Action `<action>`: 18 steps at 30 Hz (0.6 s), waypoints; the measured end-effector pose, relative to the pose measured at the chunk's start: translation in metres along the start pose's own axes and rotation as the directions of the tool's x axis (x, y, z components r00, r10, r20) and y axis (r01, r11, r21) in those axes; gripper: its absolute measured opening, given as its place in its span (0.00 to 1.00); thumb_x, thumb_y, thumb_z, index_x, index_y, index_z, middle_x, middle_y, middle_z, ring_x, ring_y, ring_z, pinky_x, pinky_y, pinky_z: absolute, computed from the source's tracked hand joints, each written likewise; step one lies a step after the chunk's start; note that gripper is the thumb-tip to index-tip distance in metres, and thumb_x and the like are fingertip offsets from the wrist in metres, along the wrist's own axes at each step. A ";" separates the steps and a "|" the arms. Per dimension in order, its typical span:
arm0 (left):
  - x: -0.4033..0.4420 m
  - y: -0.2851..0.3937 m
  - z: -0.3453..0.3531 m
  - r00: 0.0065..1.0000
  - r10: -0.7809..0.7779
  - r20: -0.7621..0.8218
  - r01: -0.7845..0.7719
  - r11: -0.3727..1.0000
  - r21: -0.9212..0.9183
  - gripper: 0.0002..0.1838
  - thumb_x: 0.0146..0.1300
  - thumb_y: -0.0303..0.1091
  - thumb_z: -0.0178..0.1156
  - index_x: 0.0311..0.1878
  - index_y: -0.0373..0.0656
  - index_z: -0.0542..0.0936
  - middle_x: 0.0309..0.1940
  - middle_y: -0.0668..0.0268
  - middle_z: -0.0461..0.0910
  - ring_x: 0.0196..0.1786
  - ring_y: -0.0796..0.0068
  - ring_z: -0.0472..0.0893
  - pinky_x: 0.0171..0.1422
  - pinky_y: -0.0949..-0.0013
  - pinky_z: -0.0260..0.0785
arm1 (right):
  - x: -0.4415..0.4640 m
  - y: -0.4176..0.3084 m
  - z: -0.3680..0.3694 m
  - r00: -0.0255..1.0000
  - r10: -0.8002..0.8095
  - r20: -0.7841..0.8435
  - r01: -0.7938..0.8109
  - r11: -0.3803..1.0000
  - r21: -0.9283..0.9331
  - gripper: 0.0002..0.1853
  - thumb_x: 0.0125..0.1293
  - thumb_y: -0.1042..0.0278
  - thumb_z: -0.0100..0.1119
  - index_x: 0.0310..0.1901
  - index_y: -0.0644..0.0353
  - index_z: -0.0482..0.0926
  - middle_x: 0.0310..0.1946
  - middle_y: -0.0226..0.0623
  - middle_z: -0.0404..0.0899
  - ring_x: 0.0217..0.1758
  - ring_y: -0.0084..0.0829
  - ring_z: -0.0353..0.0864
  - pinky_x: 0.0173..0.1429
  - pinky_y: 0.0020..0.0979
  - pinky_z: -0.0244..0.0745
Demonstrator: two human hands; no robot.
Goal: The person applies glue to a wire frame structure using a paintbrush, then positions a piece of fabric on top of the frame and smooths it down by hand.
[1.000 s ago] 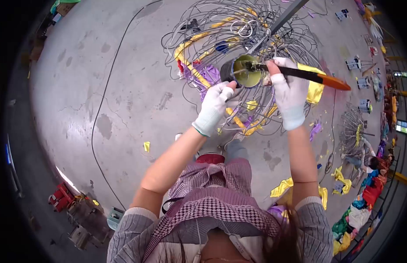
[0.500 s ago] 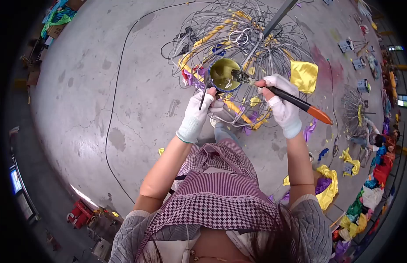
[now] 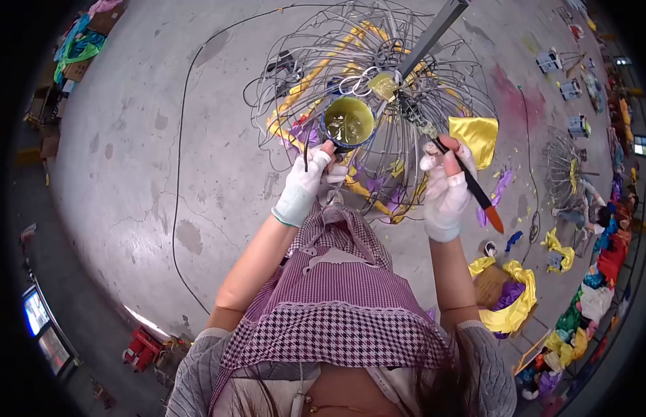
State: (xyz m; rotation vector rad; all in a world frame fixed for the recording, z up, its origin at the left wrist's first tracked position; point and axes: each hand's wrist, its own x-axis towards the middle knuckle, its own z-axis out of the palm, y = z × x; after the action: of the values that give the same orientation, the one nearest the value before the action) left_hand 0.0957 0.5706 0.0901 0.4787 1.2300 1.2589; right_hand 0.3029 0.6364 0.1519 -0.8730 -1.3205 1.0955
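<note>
My left hand (image 3: 310,182), in a white fingerless glove, is closed on a cup (image 3: 349,124) whose inside is yellowish and holds a glossy liquid. A thin dark rod (image 3: 307,158) juts out beside its thumb. In my right hand (image 3: 446,187), gloved the same way, is a paintbrush (image 3: 480,194) with a black handle and an orange end. Its wet, dark bristles are apart from the cup and overlap the large frame of grey wires (image 3: 434,69). Whether they touch a wire, I cannot tell. A shiny yellow cloth piece (image 3: 474,141) lies beyond my right hand.
A grey metal post (image 3: 434,38) rises from the wire frame. A dark cable (image 3: 175,201) runs over the concrete floor. At right are paint cans (image 3: 578,126), another wire frame (image 3: 562,167), a crouching person (image 3: 588,208) and a box draped in yellow cloth (image 3: 524,306).
The brush has come out of the cup and over to the wire frame. My right hand has turned and dropped a little, and the brush handle is steeper.
</note>
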 end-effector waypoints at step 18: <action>0.099 -0.010 -0.066 0.951 -0.242 0.190 0.210 0.962 0.174 0.13 0.69 0.40 0.49 0.35 0.41 0.75 0.26 0.71 0.72 0.29 0.81 0.71 0.36 0.83 0.63 | 0.036 0.140 -0.020 0.819 0.181 -0.544 -0.283 0.953 -0.110 0.08 0.66 0.67 0.53 0.41 0.63 0.77 0.29 0.33 0.80 0.22 0.22 0.76 0.28 0.19 0.70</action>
State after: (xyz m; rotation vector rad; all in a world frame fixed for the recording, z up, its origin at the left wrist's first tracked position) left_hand 0.0260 0.6338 0.0168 0.5496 1.1689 0.8995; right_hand 0.3047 0.7129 0.0277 -1.3963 -0.8687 0.8290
